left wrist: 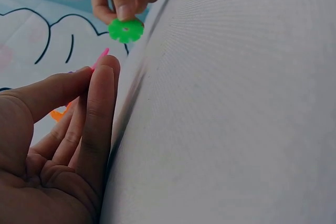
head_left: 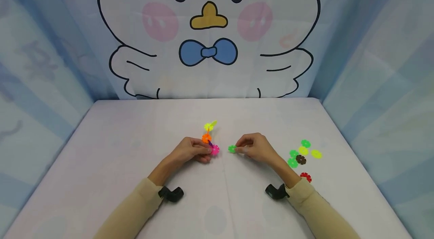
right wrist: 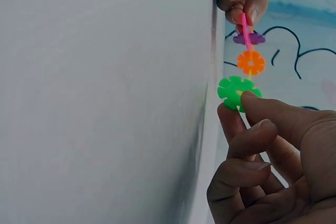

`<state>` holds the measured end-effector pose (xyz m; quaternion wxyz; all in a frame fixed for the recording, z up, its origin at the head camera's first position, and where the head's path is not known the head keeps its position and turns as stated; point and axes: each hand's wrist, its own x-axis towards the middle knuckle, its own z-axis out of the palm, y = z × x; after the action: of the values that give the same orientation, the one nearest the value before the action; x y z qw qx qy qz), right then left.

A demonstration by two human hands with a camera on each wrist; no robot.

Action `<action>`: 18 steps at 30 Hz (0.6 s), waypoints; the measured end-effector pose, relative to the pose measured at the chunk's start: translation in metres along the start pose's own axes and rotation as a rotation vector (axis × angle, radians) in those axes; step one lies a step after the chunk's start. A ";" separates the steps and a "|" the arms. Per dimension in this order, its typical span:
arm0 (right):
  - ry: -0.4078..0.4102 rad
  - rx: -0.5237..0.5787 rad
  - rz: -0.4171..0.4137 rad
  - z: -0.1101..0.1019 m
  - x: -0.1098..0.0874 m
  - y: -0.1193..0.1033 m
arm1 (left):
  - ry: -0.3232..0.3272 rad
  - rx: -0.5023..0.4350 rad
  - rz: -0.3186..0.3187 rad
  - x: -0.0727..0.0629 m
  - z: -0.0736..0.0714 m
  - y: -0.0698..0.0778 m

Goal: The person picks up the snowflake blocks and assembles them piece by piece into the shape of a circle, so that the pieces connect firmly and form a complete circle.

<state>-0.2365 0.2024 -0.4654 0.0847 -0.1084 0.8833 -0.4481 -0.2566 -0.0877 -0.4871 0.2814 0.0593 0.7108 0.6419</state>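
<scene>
Between thumb and fingers my left hand [head_left: 194, 150] pinches a pink snowflake disc [head_left: 215, 150], the near end of a linked chain. From it the chain runs away through a purple disc [right wrist: 249, 39] and an orange disc [head_left: 206, 138] to yellow discs [head_left: 208, 126] at the far end. My right hand [head_left: 256, 147] pinches a single green notched disc [head_left: 232, 149] by its edge. A small gap separates the green disc from the pink one. In the left wrist view the pink disc [left wrist: 101, 59] shows edge-on, while the green disc [left wrist: 126, 31] faces the camera.
Right of my right hand lie loose discs: several green ones [head_left: 306, 143], yellow ones [head_left: 316, 154], a brown one [head_left: 301, 160] and a red one [head_left: 306, 176] by the right sleeve. The white table [head_left: 135, 126] meets a printed curtain [head_left: 210, 80] at its back edge.
</scene>
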 end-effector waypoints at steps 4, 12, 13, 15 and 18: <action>-0.022 0.011 -0.045 0.013 0.004 -0.011 | -0.009 -0.014 0.011 -0.001 -0.002 -0.002; -0.055 0.021 -0.068 0.021 0.005 -0.022 | 0.001 -0.019 0.011 -0.002 -0.001 -0.002; -0.058 0.017 -0.066 0.022 0.005 -0.022 | 0.000 -0.020 0.013 -0.002 -0.001 -0.002; -0.060 0.010 -0.059 0.023 0.006 -0.023 | -0.001 -0.024 0.011 -0.002 -0.002 -0.002; -0.067 0.000 -0.069 0.025 0.006 -0.023 | -0.004 -0.026 0.013 -0.002 -0.002 -0.002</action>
<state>-0.2338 0.1678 -0.4614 0.0990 -0.1538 0.8757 -0.4469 -0.2549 -0.0904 -0.4878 0.2797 0.0614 0.7013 0.6529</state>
